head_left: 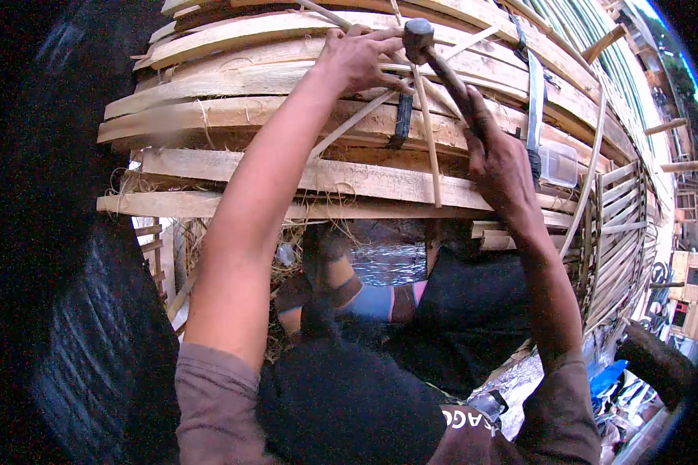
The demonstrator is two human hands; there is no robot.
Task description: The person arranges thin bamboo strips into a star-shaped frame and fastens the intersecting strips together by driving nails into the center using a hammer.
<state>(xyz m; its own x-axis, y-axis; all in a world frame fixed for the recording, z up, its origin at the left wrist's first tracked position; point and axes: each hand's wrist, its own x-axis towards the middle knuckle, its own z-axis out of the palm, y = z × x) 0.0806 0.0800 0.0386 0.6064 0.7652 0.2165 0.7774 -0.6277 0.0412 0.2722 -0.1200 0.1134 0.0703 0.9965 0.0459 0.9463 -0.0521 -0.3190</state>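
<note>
My right hand (pixel 498 159) is wrapped round the handle of a hammer (pixel 419 35), whose metal head is raised close to my left fingertips. My left hand (pixel 357 60) reaches over several thin crossing wooden strips; its fingers and thumb lie on either side of a diagonal strip (pixel 326 12) that passes under the palm. Another pale thin strip (pixel 426 136) runs down between my two hands, over the stacked planks (pixel 310 174). A dark strap-like piece (pixel 401 120) lies just below my left thumb. Any nail at the crossing is hidden or too small to see.
A long flat blade (pixel 534 101) lies beyond my right hand, near a clear plastic box (pixel 558 164). Slatted framework (pixel 616 225) stands at the right, with several poles sticking out behind it. Loose fibres (pixel 341 186) hang from the planks. Dark cloth (pixel 93 333) fills the left side.
</note>
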